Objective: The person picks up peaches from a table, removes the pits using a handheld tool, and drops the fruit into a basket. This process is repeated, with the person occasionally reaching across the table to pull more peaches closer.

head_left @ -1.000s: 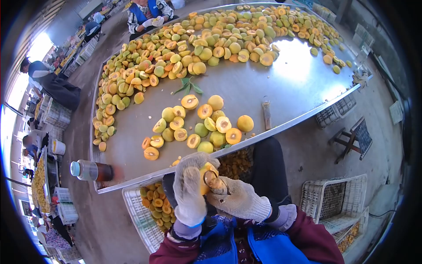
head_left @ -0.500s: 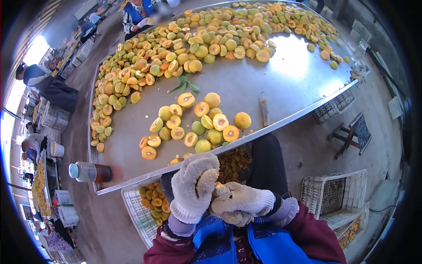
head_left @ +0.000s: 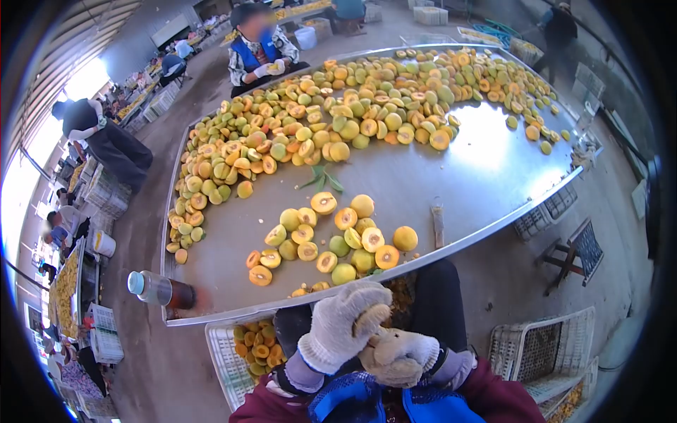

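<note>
My left hand (head_left: 345, 326), in a whitish knitted glove, is closed in front of the metal table's near edge. My right hand (head_left: 400, 358), gloved the same way, is closed just below and to the right, touching or nearly touching it. Whatever lies between the fingers is mostly hidden and too small to name. Beyond them on the tabletop sits a loose group of yellow-green stone fruit (head_left: 341, 244), some whole, several halved with the cut face or stone showing. A plastic crate of halved fruit (head_left: 258, 347) stands below the edge at left.
A large heap of stone fruit (head_left: 310, 127) spreads along the far side of the metal table (head_left: 395, 187). On it are a green leaf sprig (head_left: 323, 179), a flat-bladed tool (head_left: 438, 227) and a bottle of dark liquid (head_left: 161, 290). A co-worker (head_left: 257, 49) sits opposite. Crates (head_left: 543, 349) and a folding stool (head_left: 580, 255) stand right.
The view has tilted upward, so the table sits lower in it and the co-worker opposite shows more fully. Both hands remain together; the small orange-brown bit between them shows less clearly.
</note>
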A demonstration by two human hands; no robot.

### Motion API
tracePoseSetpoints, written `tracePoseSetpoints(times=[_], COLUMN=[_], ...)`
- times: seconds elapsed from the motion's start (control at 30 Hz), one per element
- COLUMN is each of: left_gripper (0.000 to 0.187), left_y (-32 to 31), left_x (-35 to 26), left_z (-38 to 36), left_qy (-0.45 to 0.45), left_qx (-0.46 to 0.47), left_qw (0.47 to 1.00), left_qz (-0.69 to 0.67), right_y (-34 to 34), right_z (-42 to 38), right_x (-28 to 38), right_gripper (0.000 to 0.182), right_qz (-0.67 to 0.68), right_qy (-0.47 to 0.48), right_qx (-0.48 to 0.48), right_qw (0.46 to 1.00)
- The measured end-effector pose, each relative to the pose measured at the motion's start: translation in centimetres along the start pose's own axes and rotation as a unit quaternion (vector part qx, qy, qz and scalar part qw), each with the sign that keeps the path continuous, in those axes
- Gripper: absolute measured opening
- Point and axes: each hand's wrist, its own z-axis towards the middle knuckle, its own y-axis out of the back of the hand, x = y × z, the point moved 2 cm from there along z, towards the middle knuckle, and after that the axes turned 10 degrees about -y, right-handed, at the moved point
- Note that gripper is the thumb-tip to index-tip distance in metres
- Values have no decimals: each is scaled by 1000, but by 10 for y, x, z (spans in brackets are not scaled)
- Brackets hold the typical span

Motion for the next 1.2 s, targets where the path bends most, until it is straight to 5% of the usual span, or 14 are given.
tracePoseSetpoints(times=[0.1, 0.17, 0.23, 0.27, 0.37, 0.43, 0.5, 0.6, 0.63, 0.7, 0.83, 1.0, 1.07, 1.2], left_gripper=[16, 19, 23, 26, 29, 28, 28, 28, 31, 40, 49, 50, 51, 48], left_y=[5, 2, -4, -8, -10, -6, 1, 0, -8, -16, -23, -32, -39, -25], left_x=[2, 4, 11, 10, 7, 9, 8, 13, 17, 13, 12, 2, 5, -5], left_z=[3, -2, -15, -20, -24, -20, -15, -17, -26, -29, -31, -31, -33, -29], left_qy=[93, 178, 238, 238, 260, 275, 183, 81, 114, 153, 145, 242, 313, 233], left_qx=[13, 3, -51, -107, -155, -144, -16, -48, -104, -164, -215, -239, -387, -209], left_qw=[993, 978, 935, 892, 837, 840, 961, 979, 950, 909, 889, 869, 777, 885], left_qz=[-71, -106, -258, -370, -456, -444, -208, -181, -270, -352, -377, -360, -385, -346], right_y=[-3, -8, -2, 0, -8, -8, -5, -17, -21, -17, -2, -14, -15, -3], right_z=[1, 3, 4, 7, 9, 7, 7, 11, 7, 10, 22, 15, 14, 16], right_x=[3, 6, -4, -12, -10, -8, -12, -7, -4, -13, -29, -17, -17, -23], right_gripper=[22, 26, 27, 28, 26, 26, 26, 25, 24, 23, 19, 28, 34, 35], right_qz=[59, 21, 63, 48, 43, 52, 50, 69, 66, 69, 86, 41, 17, 30], right_qy=[-16, 26, -4, 8, 5, -4, -2, 28, -22, -35, -2, -1, 5, -6], right_qx=[31, -49, 16, -30, -38, -17, -24, -72, 5, -12, -7, 3, -9, 20], right_qw=[998, 998, 998, 998, 998, 998, 998, 995, 998, 997, 996, 999, 1000, 999])
